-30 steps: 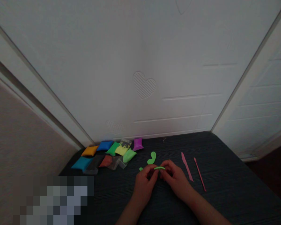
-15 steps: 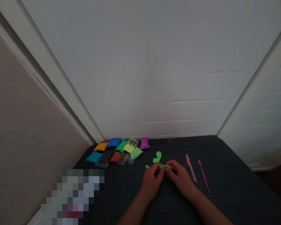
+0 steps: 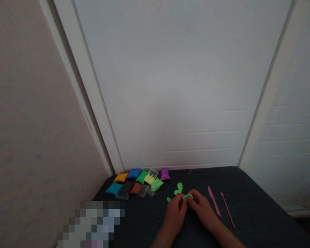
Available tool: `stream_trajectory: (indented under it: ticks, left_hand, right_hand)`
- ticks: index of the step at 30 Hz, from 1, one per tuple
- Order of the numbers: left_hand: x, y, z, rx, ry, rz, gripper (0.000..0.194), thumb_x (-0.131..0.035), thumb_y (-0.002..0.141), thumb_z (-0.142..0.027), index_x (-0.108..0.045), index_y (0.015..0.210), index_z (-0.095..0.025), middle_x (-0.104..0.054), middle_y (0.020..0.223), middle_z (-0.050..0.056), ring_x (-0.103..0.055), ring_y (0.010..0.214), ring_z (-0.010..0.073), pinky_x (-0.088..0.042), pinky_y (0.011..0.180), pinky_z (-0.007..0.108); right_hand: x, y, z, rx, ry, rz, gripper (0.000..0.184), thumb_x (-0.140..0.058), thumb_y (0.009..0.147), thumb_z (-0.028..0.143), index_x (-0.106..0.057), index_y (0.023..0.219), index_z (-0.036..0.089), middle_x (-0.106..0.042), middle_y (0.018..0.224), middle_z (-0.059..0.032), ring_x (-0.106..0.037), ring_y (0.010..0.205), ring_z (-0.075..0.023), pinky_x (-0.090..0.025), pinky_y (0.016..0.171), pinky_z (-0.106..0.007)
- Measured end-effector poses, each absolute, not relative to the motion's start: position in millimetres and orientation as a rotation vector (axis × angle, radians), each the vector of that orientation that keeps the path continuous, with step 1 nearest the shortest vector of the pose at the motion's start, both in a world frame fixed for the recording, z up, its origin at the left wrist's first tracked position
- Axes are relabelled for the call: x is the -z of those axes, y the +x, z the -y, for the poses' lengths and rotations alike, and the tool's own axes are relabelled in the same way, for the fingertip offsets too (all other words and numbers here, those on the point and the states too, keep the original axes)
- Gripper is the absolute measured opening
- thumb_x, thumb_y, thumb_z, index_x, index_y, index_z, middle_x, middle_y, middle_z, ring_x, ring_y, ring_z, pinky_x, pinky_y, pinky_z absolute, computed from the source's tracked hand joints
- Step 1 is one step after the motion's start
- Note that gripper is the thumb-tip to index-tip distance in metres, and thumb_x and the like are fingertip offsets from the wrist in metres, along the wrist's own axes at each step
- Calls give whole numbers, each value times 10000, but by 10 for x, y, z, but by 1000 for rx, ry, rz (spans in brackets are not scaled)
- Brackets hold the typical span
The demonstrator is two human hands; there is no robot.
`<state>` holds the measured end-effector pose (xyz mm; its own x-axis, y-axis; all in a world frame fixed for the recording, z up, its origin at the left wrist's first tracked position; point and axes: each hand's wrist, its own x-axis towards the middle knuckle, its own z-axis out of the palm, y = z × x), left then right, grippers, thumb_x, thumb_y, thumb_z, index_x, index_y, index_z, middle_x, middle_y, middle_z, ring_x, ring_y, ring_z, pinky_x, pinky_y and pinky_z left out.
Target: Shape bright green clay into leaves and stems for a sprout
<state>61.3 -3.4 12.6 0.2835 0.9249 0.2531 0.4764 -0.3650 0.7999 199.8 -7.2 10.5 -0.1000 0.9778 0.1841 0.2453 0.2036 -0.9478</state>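
Observation:
Between the fingertips of both hands is a flat piece of light green modelling clay (image 3: 188, 196). My left hand (image 3: 174, 210) pinches its left end, and my right hand (image 3: 202, 206) grips the right end with thumb and fingers. Just beyond my left hand, a curved light green clay shape (image 3: 179, 188) lies on the dark table. A smaller green clay bit (image 3: 168, 199) shows beside my left knuckles, partly hidden by that hand.
A pink plastic knife (image 3: 214, 200) and a thin pink modelling tool (image 3: 227, 209) lie to the right. Several coloured clay packets, among them a purple packet (image 3: 165, 174) and a teal packet (image 3: 115, 188), sit at the back left. A white wall (image 3: 150, 86) rises behind the table (image 3: 250, 199).
The view has tilted up, so the table and hands appear lower and slightly to the right. Both hands still hold the green clay piece, its shape slightly more curved.

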Motion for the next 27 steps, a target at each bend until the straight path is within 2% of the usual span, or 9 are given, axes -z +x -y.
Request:
stream_trajectory:
  ticks: [7, 10, 17, 23, 27]
  left_hand:
    - [-118, 604, 174, -1013, 2130, -1406, 258, -306, 861, -293, -547, 840, -201, -591, 828, 52, -536, 777, 184, -364, 693, 281]
    - [-122, 579, 276, -1050, 2158, -1450, 267, -310, 854, -281, -564, 839, -198, -590, 829, 66, -535, 797, 198, -363, 726, 299]
    - [-106, 507, 581, -1050, 2156, -1461, 277, -317, 847, -272, -583, 821, -198, -614, 818, 53, -563, 769, 184, -401, 695, 282]
    - [-153, 456, 939, -1105, 2176, -1386, 280, -375, 819, -221, -558, 1028, -193, -587, 1021, 56, -526, 958, 169, -378, 856, 279]
    - [-139, 432, 1152, -1114, 2163, -1379, 247, -385, 817, -213, -588, 954, -175, -603, 948, 52, -538, 901, 172, -394, 830, 292]
  right_hand:
    - [-122, 1938, 205, -798, -1245, 1558, 241, -441, 799, 392, -559, 762, 185, -568, 666, 7, -521, 633, -147, -385, 580, -251]
    - [-143, 1897, 317, -726, -1247, 1573, 224, -449, 788, 375, -576, 754, 194, -584, 659, 0, -534, 631, -162, -391, 590, -267]
    - [-130, 1809, 689, -615, -1289, 1579, 211, -440, 776, 355, -600, 772, 216, -603, 666, -7, -556, 635, -180, -401, 603, -287]
    - [-96, 1729, 1027, -573, -1366, 1595, 192, -443, 781, 326, -600, 790, 216, -609, 659, 7, -555, 617, -156, -387, 589, -261]
    - [-51, 1707, 1218, -543, -1415, 1650, 202, -440, 805, 327, -601, 811, 205, -611, 690, 3, -560, 659, -147, -397, 629, -268]
